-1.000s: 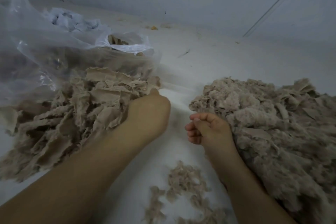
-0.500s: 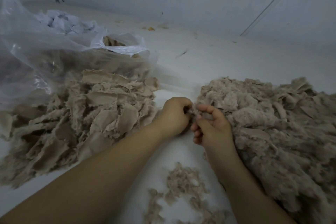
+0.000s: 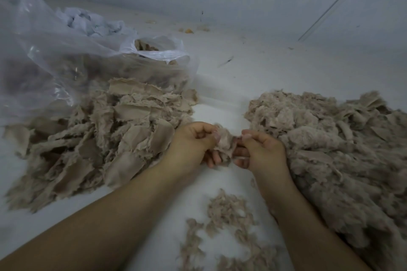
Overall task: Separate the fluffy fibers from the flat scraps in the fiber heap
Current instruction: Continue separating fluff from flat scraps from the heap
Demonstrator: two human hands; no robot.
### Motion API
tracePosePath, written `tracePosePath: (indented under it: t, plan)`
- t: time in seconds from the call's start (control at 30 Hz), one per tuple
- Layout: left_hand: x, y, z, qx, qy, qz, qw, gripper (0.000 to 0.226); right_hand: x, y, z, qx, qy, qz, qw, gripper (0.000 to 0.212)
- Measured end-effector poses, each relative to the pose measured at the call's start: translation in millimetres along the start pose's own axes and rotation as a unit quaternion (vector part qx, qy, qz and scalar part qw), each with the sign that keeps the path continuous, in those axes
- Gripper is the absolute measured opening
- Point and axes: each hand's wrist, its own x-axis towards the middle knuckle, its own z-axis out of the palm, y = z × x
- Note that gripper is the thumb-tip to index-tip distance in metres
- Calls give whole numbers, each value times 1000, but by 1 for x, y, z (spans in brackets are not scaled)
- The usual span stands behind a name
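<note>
A big beige fiber heap [image 3: 334,149] of mixed fluff and scraps fills the right side. On the left lies a pile of flat scraps [image 3: 99,138]. A small scatter of fluffy fibers [image 3: 224,233] lies near the bottom centre. Between the two piles, my left hand [image 3: 193,144] and my right hand [image 3: 257,149] both pinch one small fiber clump [image 3: 224,141], which stretches between the fingertips just above the white surface.
A clear plastic bag [image 3: 72,55] with more beige material stands behind the flat scraps. Crumpled white and blue cloth [image 3: 92,21] lies behind it. The white surface [image 3: 253,68] meets a pale wall at the back, with a few crumbs near it.
My left hand left the flat scraps pile and came right to meet my right hand. Both now grip a clump pulled from the heap's edge.
</note>
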Motion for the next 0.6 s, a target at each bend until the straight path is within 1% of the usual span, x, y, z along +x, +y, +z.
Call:
tracePosePath:
  t: [0.03,0.1,0.17,0.23,0.37,0.43,0.5,0.53,0.6]
  plan:
    - [-1,-1,-1,-39,3,5,999,13,-1,0,1,-10,-7,-7,1000,12]
    - [-4,-2,-2,-74,-3,13,997,15,-4,0,1,-40,-25,-30,998,11]
    - [-6,-1,-1,-76,-21,15,997,16,-7,0,1,-60,-51,-46,996,12]
    - [-7,0,1,-74,-33,13,997,14,-8,0,1,-63,-72,-45,994,18]
    - [-8,2,1,-103,-18,0,995,14,-6,1,-3,-52,-36,-66,996,17]
    - [-7,4,1,-123,-30,-9,992,10,-5,2,-3,-50,-41,-79,995,18]
    - [-6,2,2,-84,-36,-6,996,26,-6,3,-3,-55,-58,-91,993,21]
    - [-5,1,4,-61,-29,-2,998,29,-6,4,-3,-57,-60,-94,992,21]
    - [-5,-2,6,-63,1,17,998,19,-5,5,-4,-48,-41,-95,994,18]
